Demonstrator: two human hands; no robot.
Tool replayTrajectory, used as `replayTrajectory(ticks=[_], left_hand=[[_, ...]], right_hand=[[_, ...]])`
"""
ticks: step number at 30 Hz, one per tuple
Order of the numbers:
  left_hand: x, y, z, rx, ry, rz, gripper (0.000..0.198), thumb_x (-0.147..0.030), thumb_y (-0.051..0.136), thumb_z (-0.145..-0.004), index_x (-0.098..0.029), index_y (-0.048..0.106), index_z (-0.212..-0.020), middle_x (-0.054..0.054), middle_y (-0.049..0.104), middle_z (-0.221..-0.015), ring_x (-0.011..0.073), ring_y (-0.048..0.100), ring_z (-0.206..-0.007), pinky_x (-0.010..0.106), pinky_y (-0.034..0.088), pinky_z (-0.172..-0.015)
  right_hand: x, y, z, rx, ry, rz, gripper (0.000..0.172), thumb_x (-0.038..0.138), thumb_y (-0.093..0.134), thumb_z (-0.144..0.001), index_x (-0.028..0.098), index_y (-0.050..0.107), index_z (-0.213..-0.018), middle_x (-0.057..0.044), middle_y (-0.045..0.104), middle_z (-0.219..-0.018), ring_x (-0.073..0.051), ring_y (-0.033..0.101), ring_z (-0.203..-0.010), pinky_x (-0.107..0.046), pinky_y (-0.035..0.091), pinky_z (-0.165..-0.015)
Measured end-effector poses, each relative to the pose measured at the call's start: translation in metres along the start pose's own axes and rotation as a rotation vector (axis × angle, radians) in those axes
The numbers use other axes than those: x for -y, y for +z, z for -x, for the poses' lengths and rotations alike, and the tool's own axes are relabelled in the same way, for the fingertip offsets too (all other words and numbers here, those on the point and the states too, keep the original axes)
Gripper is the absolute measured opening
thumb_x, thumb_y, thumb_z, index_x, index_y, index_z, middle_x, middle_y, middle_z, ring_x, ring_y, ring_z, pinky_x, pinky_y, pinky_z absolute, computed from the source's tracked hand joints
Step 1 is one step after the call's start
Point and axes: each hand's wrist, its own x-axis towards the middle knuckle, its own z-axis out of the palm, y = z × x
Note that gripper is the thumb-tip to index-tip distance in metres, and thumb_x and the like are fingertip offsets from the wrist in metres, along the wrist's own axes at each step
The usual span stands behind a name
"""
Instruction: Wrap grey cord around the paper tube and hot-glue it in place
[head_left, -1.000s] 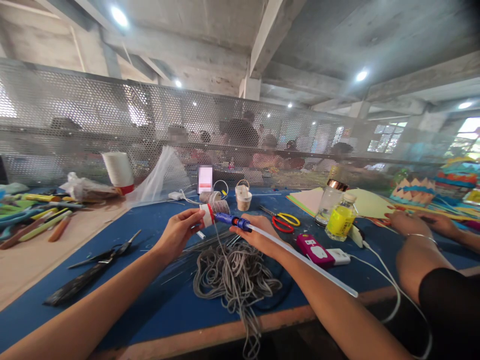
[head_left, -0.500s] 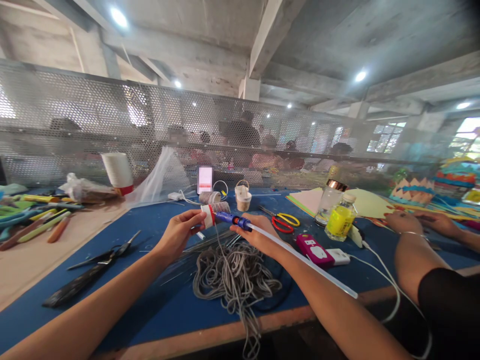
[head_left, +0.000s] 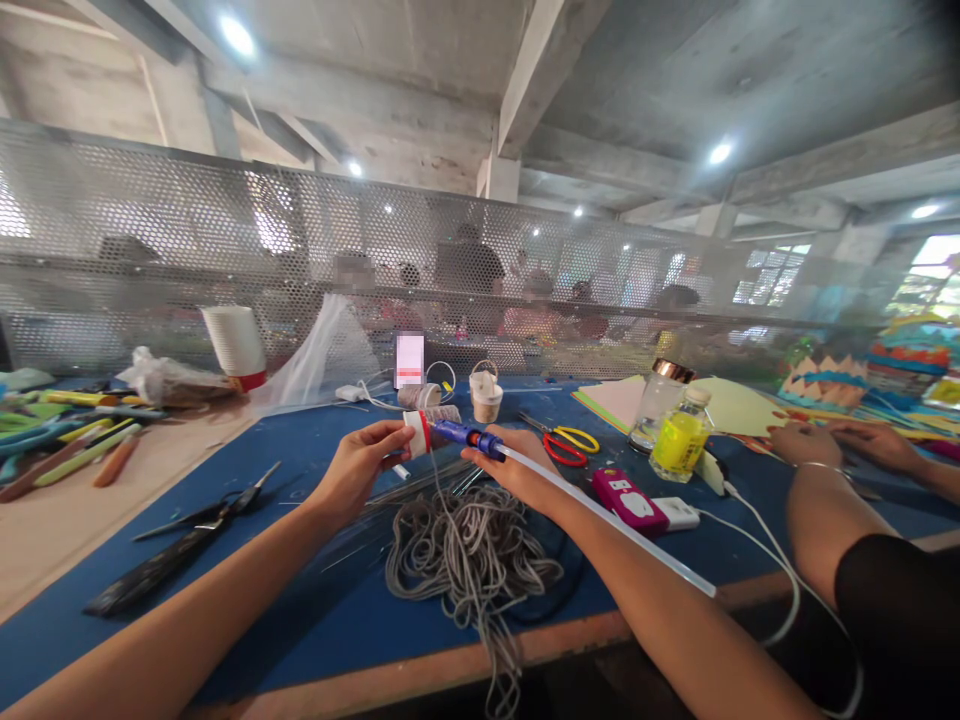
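My left hand (head_left: 367, 465) pinches a small white paper cup piece (head_left: 416, 433) with a red edge, held sideways above the table. A strand of grey cord runs down from it to a loose heap of cord (head_left: 476, 560) below. My right hand (head_left: 525, 470) is closed around a blue glue gun (head_left: 466, 437), whose tip points left at the cup piece, touching or very close to it. A long translucent glue stick (head_left: 615, 525) extends from the gun's back over my right forearm. Grey cord around the cup piece is partly hidden.
Black scissors (head_left: 217, 515) lie at left, red-and-yellow scissors (head_left: 570, 445) at right. Beyond are a small basket (head_left: 486, 395), a phone (head_left: 409, 360) and stacked cups (head_left: 236, 345). Bottles (head_left: 681, 440) and a purple power bank (head_left: 628, 500) stand near a co-worker's hands (head_left: 806, 445).
My hands, the cup piece and the glue gun stay almost in place. Behind the mesh, a person's dark-haired head has shifted slightly left.
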Motion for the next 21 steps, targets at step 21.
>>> replayTrajectory(ticks=[21], left_hand=[[0.001, -0.0043, -0.0025, 0.0, 0.001, 0.061, 0.02, -0.032, 0.08, -0.069, -0.015, 0.075, -0.08, 0.004, 0.068, -0.076, 0.0147, 0.059, -0.072, 0.027, 0.049, -0.072]], right_hand=[[0.0024, -0.0014, 0.0005, 0.041, -0.028, -0.004, 0.039, 0.056, 0.054, -0.089, 0.02, 0.055, -0.074, 0.001, 0.058, -0.064, -0.011, 0.052, -0.058, -0.021, 0.03, -0.054]])
